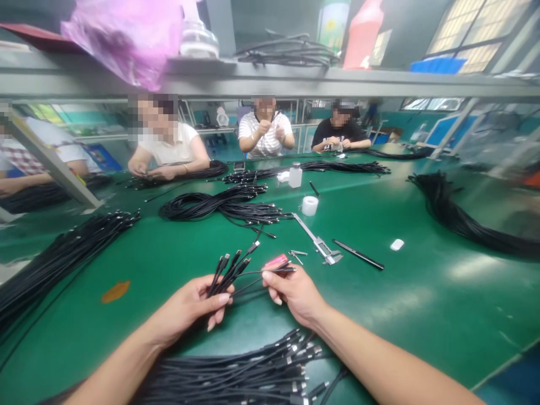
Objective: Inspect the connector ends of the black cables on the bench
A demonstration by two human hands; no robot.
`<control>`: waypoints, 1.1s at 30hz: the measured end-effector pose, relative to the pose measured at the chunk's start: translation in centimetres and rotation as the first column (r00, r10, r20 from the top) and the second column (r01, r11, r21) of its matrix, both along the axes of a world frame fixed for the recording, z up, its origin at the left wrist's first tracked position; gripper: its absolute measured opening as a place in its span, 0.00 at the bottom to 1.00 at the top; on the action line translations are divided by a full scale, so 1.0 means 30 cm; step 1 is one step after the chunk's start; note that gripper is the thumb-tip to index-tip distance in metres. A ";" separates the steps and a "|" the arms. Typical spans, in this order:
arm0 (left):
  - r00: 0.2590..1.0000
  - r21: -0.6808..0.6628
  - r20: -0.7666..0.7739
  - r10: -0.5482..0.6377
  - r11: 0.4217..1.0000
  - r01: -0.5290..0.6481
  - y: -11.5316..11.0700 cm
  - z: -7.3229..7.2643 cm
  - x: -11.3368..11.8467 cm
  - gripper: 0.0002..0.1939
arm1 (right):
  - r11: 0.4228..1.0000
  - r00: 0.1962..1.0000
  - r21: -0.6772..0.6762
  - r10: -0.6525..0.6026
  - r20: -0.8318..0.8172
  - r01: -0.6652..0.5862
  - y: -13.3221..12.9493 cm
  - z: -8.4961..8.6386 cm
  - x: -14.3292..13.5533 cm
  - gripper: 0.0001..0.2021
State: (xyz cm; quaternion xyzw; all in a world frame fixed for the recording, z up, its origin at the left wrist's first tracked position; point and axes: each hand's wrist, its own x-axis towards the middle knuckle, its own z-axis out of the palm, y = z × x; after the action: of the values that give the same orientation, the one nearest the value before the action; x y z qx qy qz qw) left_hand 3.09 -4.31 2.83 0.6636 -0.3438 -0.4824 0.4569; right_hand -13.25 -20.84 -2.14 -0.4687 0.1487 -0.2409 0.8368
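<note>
Several black cables [231,271] with metal plug ends stand up out of my left hand [202,301], whose fingers are wrapped round them. My right hand [291,287] is to the right of it, pinching cable ends [280,270] between thumb and fingers. Thin black leads run across the gap between both hands. Just behind my right fingertips shows a small pink-red object [276,261], partly hidden; I cannot tell whether the hand touches it. Below my hands lies a thick bundle of black cables [236,371], its plugs pointing right.
Calipers [314,236], a black pen-like stick [358,254], a white tape roll [310,206] and a white bottle [295,175] lie or stand ahead on the green table [422,304]. Cable bundles lie left [63,259], ahead [219,205] and right [472,219]. Several people sit opposite, under a shelf [379,81].
</note>
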 end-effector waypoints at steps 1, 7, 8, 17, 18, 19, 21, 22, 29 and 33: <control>1.000 -0.003 0.001 0.000 1.000 0.000 0.001 -0.001 0.000 0.21 | 1.000 1.000 0.004 -0.005 -0.003 0.005 -0.002 0.003 0.001 0.16; 1.000 -0.021 0.003 -0.001 1.000 0.001 -0.001 -0.003 -0.005 0.20 | 0.999 0.999 0.017 -0.032 0.014 0.032 -0.019 0.011 0.002 0.18; 1.000 -0.021 0.005 -0.005 1.000 0.005 -0.002 -0.003 -0.006 0.20 | 0.999 0.999 0.017 -0.037 0.018 0.037 -0.022 0.010 0.002 0.18; 0.999 -0.013 0.003 -0.050 0.999 0.050 -0.004 -0.010 -0.010 0.19 | 0.996 0.998 0.055 -0.068 0.010 0.067 -0.042 0.018 -0.003 0.19; 0.999 -0.010 0.003 -0.052 0.999 0.052 -0.005 -0.010 -0.011 0.19 | 0.996 0.997 0.058 -0.070 0.017 0.069 -0.043 0.018 -0.003 0.19; 0.999 -0.010 0.002 -0.049 0.999 0.049 -0.006 -0.010 -0.012 0.19 | 0.996 0.997 0.058 -0.070 0.022 0.068 -0.043 0.018 -0.003 0.19; 0.999 -0.011 0.002 -0.039 0.999 0.039 -0.006 -0.011 -0.015 0.20 | 0.997 0.997 0.044 -0.066 0.028 0.065 -0.043 0.017 -0.003 0.18; 0.999 -0.013 0.006 -0.035 0.999 0.035 -0.006 -0.011 -0.016 0.20 | 0.997 0.997 0.034 -0.065 0.028 0.064 -0.042 0.017 -0.003 0.18; 0.987 0.025 0.154 -0.038 0.999 0.034 -0.007 -0.015 -0.013 0.19 | 0.995 0.995 0.022 -0.095 -0.019 0.095 -0.042 0.006 0.000 0.21; 0.898 -0.050 0.437 0.048 0.998 -0.029 -0.015 -0.036 0.000 0.15 | 0.987 0.985 -0.017 -0.160 -0.064 0.159 -0.050 -0.005 0.003 0.27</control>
State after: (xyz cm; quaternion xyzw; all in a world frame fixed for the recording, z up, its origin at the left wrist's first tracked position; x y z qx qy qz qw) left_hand 3.09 -4.76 1.76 0.7518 -0.4348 -0.3043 0.3912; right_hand -13.15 -22.35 -2.29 -0.4680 0.2113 -0.2927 0.8067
